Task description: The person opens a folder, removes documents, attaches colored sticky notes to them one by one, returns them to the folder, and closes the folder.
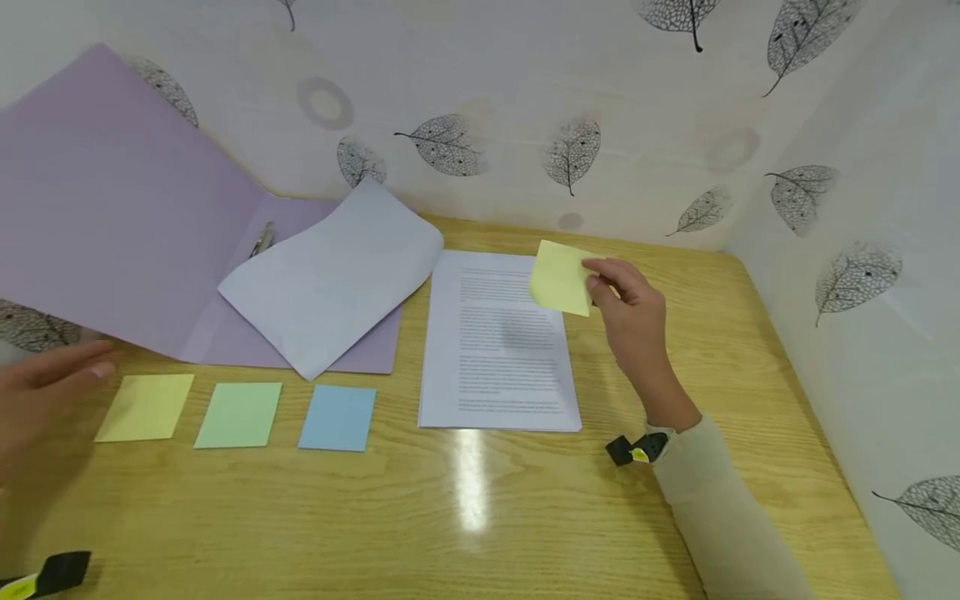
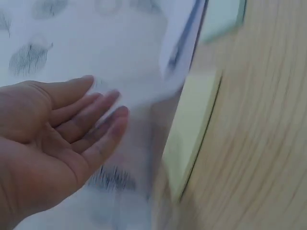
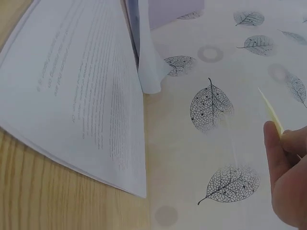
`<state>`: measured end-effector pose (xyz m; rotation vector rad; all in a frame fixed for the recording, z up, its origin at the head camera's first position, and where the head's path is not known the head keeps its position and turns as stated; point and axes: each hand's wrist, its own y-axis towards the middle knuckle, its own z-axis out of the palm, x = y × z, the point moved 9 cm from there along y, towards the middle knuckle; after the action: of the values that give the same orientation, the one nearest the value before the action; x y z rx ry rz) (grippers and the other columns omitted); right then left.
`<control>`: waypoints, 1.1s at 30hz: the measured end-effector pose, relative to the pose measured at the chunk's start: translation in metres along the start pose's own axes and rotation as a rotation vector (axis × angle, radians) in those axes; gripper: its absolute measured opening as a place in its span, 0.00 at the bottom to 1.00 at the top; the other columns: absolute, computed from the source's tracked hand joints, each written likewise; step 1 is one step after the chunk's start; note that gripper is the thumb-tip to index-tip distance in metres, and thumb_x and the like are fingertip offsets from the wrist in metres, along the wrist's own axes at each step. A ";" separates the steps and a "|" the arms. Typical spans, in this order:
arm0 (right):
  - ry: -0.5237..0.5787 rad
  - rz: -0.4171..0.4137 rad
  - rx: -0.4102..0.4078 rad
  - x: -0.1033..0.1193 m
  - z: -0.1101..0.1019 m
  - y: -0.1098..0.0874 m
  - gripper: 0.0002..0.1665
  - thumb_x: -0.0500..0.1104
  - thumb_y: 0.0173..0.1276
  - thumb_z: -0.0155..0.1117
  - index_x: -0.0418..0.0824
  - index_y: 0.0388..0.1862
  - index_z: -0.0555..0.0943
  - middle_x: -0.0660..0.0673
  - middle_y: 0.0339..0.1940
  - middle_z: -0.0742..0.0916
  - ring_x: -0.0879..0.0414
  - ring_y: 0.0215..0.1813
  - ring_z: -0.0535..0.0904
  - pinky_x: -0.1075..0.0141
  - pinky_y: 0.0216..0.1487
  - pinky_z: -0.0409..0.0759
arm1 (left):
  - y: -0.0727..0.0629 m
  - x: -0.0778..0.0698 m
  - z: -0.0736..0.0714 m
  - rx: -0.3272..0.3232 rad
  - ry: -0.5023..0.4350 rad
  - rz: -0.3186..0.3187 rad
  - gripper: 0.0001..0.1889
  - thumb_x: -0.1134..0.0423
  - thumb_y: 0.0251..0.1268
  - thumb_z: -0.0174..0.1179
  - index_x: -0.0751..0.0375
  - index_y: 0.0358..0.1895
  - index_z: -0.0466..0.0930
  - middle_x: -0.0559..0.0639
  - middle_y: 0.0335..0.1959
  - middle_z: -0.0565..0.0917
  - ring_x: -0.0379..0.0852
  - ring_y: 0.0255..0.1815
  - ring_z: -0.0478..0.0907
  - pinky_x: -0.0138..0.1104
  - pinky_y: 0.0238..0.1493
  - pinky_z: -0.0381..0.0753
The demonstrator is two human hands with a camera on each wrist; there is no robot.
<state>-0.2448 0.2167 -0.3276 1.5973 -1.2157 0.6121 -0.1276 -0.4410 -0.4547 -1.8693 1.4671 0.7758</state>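
My right hand [image 1: 632, 312] pinches a yellow sticky note [image 1: 561, 277] by its right edge, above the upper right corner of a stack of printed paper [image 1: 498, 350]. In the right wrist view that sticky note [image 3: 271, 109] shows nearly edge-on between thumb and fingers. Off at the left edge, my left hand [image 1: 48, 396] holds nothing, its fingers relaxed in the left wrist view. It is nearest to a yellow sticky note pad [image 1: 145, 407]. Beside that pad lie a green pad [image 1: 238, 415] and a blue pad [image 1: 337, 418].
A purple folder [image 1: 112, 192] stands spread at the back left, its cover raised against the leaf-patterned wall. Over its base lies a curled white sheet [image 1: 337, 275], with a metal clip [image 1: 262, 239] near the fold. Everything rests on a wooden table [image 1: 420, 517].
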 end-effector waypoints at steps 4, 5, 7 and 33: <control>0.070 0.037 0.011 -0.002 -0.001 -0.002 0.15 0.37 0.75 0.60 0.38 0.57 0.85 0.49 0.45 0.83 0.56 0.41 0.78 0.74 0.43 0.80 | -0.006 -0.084 0.040 0.082 -0.070 0.027 0.28 0.46 0.76 0.55 0.50 0.74 0.69 0.18 0.50 0.82 0.16 0.50 0.73 0.15 0.56 0.68; 0.085 0.048 0.014 -0.001 -0.001 -0.003 0.15 0.37 0.75 0.60 0.38 0.57 0.85 0.49 0.44 0.83 0.55 0.40 0.78 0.73 0.43 0.80 | -0.007 -0.109 0.053 0.113 -0.086 0.056 0.28 0.47 0.76 0.56 0.53 0.73 0.71 0.22 0.51 0.84 0.19 0.50 0.76 0.16 0.54 0.71; 0.101 0.073 0.024 -0.001 0.001 -0.005 0.15 0.38 0.75 0.61 0.39 0.57 0.85 0.48 0.42 0.83 0.53 0.40 0.77 0.72 0.43 0.81 | -0.007 -0.154 0.084 0.181 -0.142 0.141 0.26 0.49 0.76 0.56 0.57 0.70 0.74 0.31 0.53 0.86 0.24 0.52 0.79 0.16 0.47 0.75; -0.162 -0.506 0.079 0.066 0.034 -0.053 0.19 0.28 0.67 0.65 0.35 0.57 0.84 0.39 0.49 0.89 0.53 0.51 0.86 0.68 0.53 0.83 | -0.002 -0.362 0.300 0.639 -1.037 0.097 0.23 0.62 0.80 0.50 0.68 0.72 0.67 0.64 0.63 0.80 0.52 0.61 0.82 0.39 0.59 0.82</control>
<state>-0.1773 0.1582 -0.3065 1.9579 -0.8531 0.2100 -0.2201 0.0111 -0.3647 -0.7002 0.9328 0.9554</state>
